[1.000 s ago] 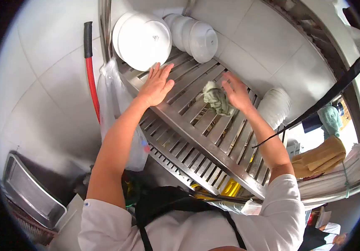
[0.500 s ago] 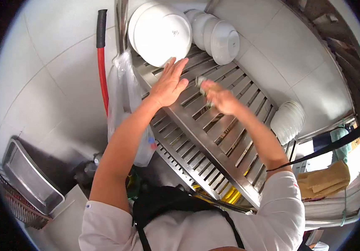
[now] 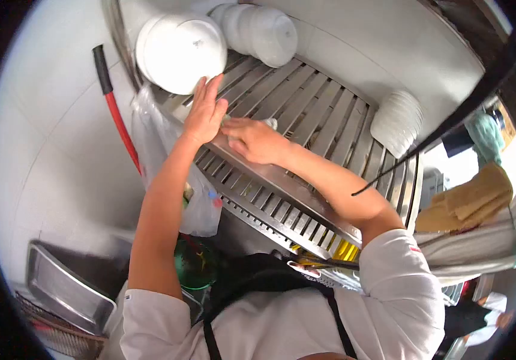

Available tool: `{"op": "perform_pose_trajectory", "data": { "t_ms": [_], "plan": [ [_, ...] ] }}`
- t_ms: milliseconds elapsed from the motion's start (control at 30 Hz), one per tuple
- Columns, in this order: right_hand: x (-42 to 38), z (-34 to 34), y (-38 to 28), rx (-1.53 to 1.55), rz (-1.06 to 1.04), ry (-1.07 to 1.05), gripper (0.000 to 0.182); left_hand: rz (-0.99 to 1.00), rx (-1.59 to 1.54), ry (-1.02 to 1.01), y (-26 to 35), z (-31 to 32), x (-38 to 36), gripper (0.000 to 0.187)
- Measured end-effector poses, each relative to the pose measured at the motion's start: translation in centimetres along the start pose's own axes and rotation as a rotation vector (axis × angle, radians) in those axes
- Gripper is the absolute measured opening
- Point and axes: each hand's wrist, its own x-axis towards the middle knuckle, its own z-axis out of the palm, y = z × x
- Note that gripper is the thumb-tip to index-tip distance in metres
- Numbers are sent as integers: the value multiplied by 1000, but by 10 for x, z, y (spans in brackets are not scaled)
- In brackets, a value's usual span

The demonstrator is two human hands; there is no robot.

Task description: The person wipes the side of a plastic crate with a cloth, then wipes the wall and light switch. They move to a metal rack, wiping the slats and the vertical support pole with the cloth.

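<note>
My left hand [image 3: 204,114] is open, its fingers stretched toward the big white plates [image 3: 181,54] standing at the left end of the slatted metal shelf [image 3: 315,99]. Right beside it, my right hand [image 3: 252,139] is closed around a cloth [image 3: 270,123], at the shelf's front edge. Only small pale parts of the cloth show. Behind the hands, several white dishes [image 3: 261,33] stand on edge. A stack of white bowls [image 3: 397,123] rests at the shelf's right end.
A plastic bag [image 3: 201,207] hangs left of the shelf near a red-handled tool [image 3: 123,129]. A metal tray [image 3: 69,288] leans at lower left. Brown cloth [image 3: 471,201] lies at right. Another person [image 3: 480,318] is partly visible at lower right. A lower rack [image 3: 270,204] sits beneath.
My right hand has moved left with the cloth, from over the slats to the front edge beside my left hand. The view has shifted, and another person shows more at lower right.
</note>
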Motion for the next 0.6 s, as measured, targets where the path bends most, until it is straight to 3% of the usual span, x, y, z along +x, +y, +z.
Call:
{"op": "perform_pose_trajectory", "data": {
  "t_ms": [100,200,267,333,400,533,567,600],
  "plan": [
    [-45,-33,22,-282,-76,-88,31,23,13,-9,-4,4,3,66],
    [-80,-86,100,-518,398,-200,24,46,33,-8,-3,4,1,64],
    [-106,-134,143,-860,377,-252,17,45,62,-25,-4,4,1,66],
    [-118,-147,176,-680,851,-257,16,40,70,-39,-4,4,2,68],
    [-133,-137,172,-765,682,-130,18,37,71,-35,-8,5,4,68],
    [-149,-109,81,-484,561,148,24,72,95,-54,-10,7,1,70],
    [-144,-107,40,-406,642,79,22,104,114,-68,-10,8,1,69],
    [-146,-101,17,-476,509,-22,20,92,134,-77,-4,7,-1,69]
  ]
}}
